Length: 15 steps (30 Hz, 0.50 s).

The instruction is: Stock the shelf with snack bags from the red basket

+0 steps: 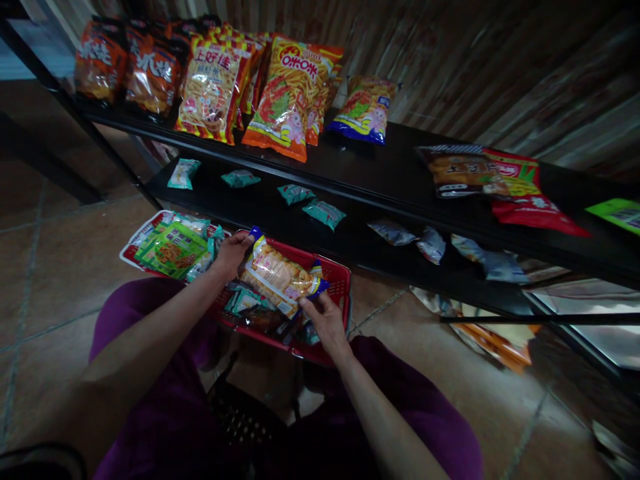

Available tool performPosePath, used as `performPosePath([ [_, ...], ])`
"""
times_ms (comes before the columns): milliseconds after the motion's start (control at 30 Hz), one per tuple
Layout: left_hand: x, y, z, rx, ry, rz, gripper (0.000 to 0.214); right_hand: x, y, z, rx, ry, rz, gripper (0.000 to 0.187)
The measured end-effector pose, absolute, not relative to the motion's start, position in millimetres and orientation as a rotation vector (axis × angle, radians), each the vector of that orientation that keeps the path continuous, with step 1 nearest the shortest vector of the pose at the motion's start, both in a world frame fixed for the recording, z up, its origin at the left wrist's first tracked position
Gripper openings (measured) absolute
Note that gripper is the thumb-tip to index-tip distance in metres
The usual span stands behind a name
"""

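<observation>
Both hands hold one snack bag (280, 275), orange and white with blue ends, over a red plastic basket (336, 272) on the floor. My left hand (231, 255) grips the bag's upper left end. My right hand (326, 320) pinches its lower right end. The basket holds several smaller packets under the bag.
A black two-level shelf (400, 183) runs across in front of me. Large snack bags (287, 93) stand on the upper level, small teal packets (324, 213) lie on the lower one. A white basket with green packets (173, 248) sits left of the red one. Tiled floor surrounds.
</observation>
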<state>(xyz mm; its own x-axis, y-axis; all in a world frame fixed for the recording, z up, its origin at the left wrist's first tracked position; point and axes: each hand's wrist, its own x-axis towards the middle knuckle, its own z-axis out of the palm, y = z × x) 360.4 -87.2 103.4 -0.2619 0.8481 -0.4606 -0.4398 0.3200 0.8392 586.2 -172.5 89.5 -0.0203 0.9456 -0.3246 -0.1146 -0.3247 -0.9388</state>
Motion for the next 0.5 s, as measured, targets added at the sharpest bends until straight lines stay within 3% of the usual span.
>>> performPosePath([
  [500,370.0,-89.4,107.8,0.524,1.352,1.319,0.015,608.9,-165.7,86.0,-1.592,-1.014,1.151,0.042],
])
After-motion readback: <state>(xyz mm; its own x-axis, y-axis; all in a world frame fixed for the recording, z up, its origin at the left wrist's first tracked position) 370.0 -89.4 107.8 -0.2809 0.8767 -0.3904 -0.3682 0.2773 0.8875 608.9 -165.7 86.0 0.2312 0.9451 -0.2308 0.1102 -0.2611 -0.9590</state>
